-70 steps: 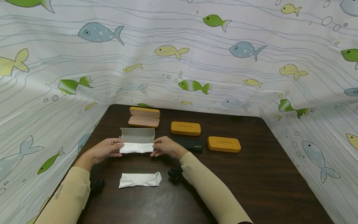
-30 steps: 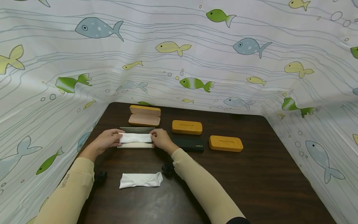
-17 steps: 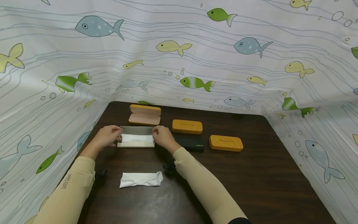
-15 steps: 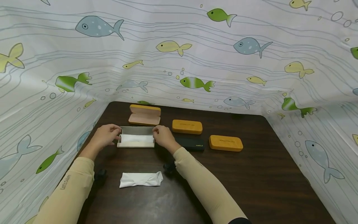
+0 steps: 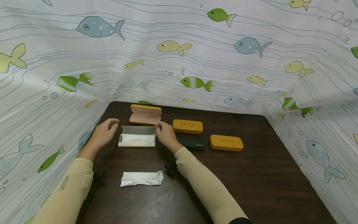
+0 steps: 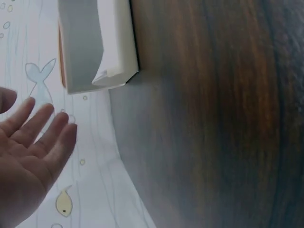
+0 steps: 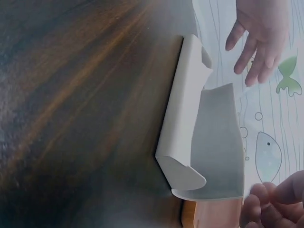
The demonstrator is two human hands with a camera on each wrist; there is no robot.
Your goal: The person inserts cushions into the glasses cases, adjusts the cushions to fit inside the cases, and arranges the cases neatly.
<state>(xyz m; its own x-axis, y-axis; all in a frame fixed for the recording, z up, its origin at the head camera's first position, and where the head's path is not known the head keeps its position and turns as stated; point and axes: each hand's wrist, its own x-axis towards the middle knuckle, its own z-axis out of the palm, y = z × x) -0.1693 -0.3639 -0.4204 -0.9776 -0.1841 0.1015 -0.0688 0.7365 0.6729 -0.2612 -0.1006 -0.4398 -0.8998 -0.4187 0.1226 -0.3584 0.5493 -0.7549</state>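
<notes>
A cream glasses case [image 5: 137, 144] stands with its grey-lined lid [image 5: 139, 129] raised, and a folded white cloth [image 5: 138, 138] lies inside it. To the case's left my left hand [image 5: 103, 133] is raised and holds nothing; its fingers look relaxed and apart in the left wrist view [image 6: 28, 156]. Close by the lid's right upper corner is my right hand [image 5: 167, 134], fingers loosely bent with nothing visible between them in the right wrist view. Whether its fingertips touch the lid is unclear. Nearer me, a second folded white cloth [image 5: 142, 179] lies flat on the table.
Behind the cream case sits an opened yellow case [image 5: 145, 118] with pink lining. Two closed yellow cases [image 5: 187, 126] and a dark case [image 5: 193, 144] stand to the right on the dark wooden table [image 5: 251, 174]. A fish-patterned curtain [image 5: 195, 59] borders the table.
Both hands lowered the white cloth into the cream case and let go of it. Since then my left hand has moved away left and up, while the right has shifted slightly toward the lid's corner.
</notes>
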